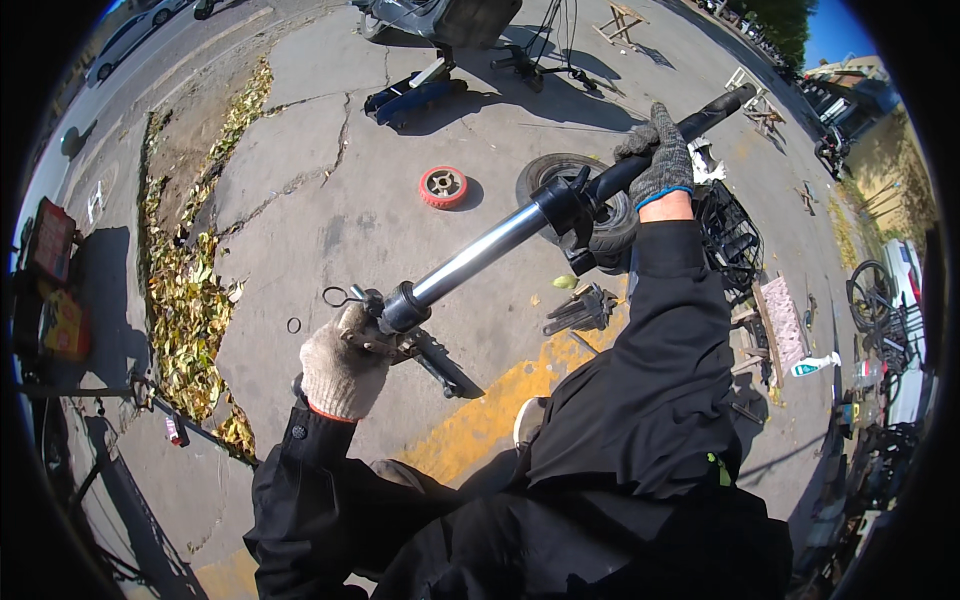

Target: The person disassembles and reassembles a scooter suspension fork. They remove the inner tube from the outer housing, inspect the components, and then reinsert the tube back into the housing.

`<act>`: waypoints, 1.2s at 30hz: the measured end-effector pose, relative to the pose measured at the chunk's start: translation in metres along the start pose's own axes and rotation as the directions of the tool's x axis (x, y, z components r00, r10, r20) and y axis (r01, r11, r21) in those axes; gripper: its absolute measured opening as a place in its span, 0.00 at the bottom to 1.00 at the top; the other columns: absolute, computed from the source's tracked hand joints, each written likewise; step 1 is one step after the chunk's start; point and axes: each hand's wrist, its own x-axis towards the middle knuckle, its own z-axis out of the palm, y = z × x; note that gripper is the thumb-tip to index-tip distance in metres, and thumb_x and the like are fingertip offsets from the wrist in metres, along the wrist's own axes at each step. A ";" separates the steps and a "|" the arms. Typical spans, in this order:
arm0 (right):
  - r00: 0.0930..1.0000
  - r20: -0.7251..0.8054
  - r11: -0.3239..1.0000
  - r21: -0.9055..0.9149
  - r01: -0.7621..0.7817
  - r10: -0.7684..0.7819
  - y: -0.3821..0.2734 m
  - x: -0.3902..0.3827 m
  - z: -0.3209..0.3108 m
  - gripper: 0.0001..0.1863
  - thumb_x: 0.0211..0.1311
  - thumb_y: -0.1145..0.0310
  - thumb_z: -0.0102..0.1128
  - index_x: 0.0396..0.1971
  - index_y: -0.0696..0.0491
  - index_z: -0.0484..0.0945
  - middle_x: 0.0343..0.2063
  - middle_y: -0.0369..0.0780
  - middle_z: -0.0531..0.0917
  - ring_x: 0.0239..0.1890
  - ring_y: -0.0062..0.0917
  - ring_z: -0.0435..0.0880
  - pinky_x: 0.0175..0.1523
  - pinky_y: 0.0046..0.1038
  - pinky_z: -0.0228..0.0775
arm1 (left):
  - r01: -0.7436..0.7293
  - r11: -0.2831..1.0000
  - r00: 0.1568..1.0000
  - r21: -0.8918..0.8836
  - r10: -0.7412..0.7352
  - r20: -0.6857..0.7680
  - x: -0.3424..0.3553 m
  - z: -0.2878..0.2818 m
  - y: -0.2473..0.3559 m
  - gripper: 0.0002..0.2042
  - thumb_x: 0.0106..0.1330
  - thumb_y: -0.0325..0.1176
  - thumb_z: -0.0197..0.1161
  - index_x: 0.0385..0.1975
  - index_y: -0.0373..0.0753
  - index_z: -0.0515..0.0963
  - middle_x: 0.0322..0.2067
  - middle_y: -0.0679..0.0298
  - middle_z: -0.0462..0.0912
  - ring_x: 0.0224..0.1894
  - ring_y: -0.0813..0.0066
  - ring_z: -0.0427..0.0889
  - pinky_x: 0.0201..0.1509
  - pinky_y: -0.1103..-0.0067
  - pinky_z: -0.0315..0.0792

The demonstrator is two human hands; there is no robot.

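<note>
The tube (478, 256) is held in both hands above the pavement (350, 235), in front of the body. Its lower end meets the left grip (346, 362), a pale knit glove whose fingers close around the fitting just below the lower black collar. The right grip (660, 158), in a grey glove, is wrapped round the black upper part, with the bright middle and a black clamp lying between the two.

Away to the right, a spray bottle (815, 364) bears a green label, its print too small to tell.

The long axis slants from lower left to upper right; the far end points away from the body, beyond the right grip. In view, the tube crosses the tyres (537, 181), and a red wheel (443, 187) lies left of them.
</note>
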 end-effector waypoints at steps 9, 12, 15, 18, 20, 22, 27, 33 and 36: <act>0.962 0.246 0.992 0.070 0.105 -0.120 0.014 -0.018 0.020 0.19 0.65 0.63 0.63 0.16 0.45 0.66 0.12 0.30 0.66 0.13 0.22 0.64 0.25 0.29 0.62 | 0.451 -0.608 0.758 -0.654 -0.127 0.640 -0.011 0.061 -0.035 0.23 0.78 0.31 0.25 0.60 0.26 0.64 0.55 0.44 0.73 0.55 0.54 0.78 0.60 0.66 0.77; 0.966 0.228 0.992 0.055 0.114 -0.123 0.027 -0.029 0.035 0.16 0.62 0.67 0.64 0.18 0.47 0.68 0.12 0.30 0.66 0.11 0.21 0.64 0.22 0.28 0.63 | 0.422 -0.693 0.836 -0.585 0.047 0.547 -0.017 0.098 -0.064 0.21 0.76 0.32 0.33 0.57 0.25 0.67 0.49 0.43 0.76 0.47 0.57 0.79 0.52 0.70 0.78; 0.976 0.218 0.999 0.027 0.016 -0.022 0.054 -0.047 0.053 0.10 0.58 0.70 0.68 0.22 0.51 0.74 0.12 0.33 0.71 0.11 0.23 0.70 0.21 0.29 0.68 | 0.321 -0.698 0.732 -0.641 -0.247 0.635 -0.027 0.132 -0.097 0.15 0.73 0.34 0.44 0.51 0.31 0.71 0.47 0.51 0.78 0.43 0.58 0.78 0.51 0.63 0.75; 0.962 0.259 0.990 -0.079 0.113 -0.089 0.084 -0.069 0.071 0.09 0.57 0.69 0.68 0.23 0.53 0.77 0.12 0.34 0.73 0.12 0.25 0.74 0.22 0.29 0.70 | 0.370 0.734 0.928 -0.570 -0.265 0.261 -0.033 0.151 -0.130 0.18 0.67 0.38 0.60 0.51 0.33 0.72 0.45 0.54 0.81 0.44 0.58 0.81 0.48 0.65 0.77; 0.951 0.291 0.985 -0.099 0.140 -0.106 0.100 -0.084 0.083 0.08 0.59 0.69 0.67 0.24 0.53 0.77 0.13 0.34 0.72 0.13 0.23 0.71 0.22 0.29 0.68 | 0.279 0.816 0.957 -0.506 -0.277 0.081 -0.037 0.161 -0.145 0.27 0.58 0.44 0.71 0.53 0.35 0.73 0.42 0.58 0.84 0.44 0.63 0.83 0.48 0.71 0.77; 0.926 0.364 0.981 -0.114 0.155 -0.104 0.112 -0.100 0.092 0.08 0.59 0.69 0.67 0.26 0.54 0.78 0.13 0.35 0.72 0.13 0.24 0.72 0.22 0.29 0.68 | 0.287 0.827 0.946 -0.483 -0.323 0.008 -0.041 0.166 -0.157 0.26 0.58 0.48 0.70 0.50 0.37 0.75 0.42 0.59 0.84 0.45 0.63 0.83 0.50 0.72 0.76; 0.808 0.531 0.862 -0.253 0.438 -0.255 0.133 -0.133 0.104 0.08 0.61 0.70 0.65 0.33 0.59 0.81 0.16 0.38 0.80 0.17 0.21 0.80 0.24 0.22 0.70 | 0.213 0.977 0.976 0.004 -0.213 0.034 -0.050 0.183 -0.180 0.21 0.62 0.50 0.65 0.45 0.39 0.77 0.42 0.58 0.84 0.44 0.59 0.82 0.46 0.70 0.76; 0.846 0.513 0.883 -0.319 0.344 -0.144 0.160 -0.177 0.118 0.08 0.59 0.70 0.68 0.26 0.56 0.79 0.13 0.36 0.79 0.13 0.18 0.76 0.22 0.21 0.68 | 0.395 0.887 0.902 -0.238 -0.424 -0.081 -0.057 0.228 -0.203 0.17 0.57 0.47 0.67 0.36 0.40 0.80 0.34 0.53 0.84 0.40 0.53 0.83 0.44 0.65 0.75; 0.862 0.500 0.906 -0.326 0.271 -0.078 0.163 -0.189 0.121 0.08 0.59 0.70 0.68 0.26 0.56 0.78 0.13 0.35 0.79 0.14 0.17 0.76 0.22 0.21 0.67 | 0.363 0.932 0.930 -0.015 -0.362 0.061 -0.069 0.220 -0.217 0.18 0.62 0.49 0.62 0.40 0.40 0.79 0.41 0.51 0.83 0.44 0.55 0.83 0.46 0.66 0.76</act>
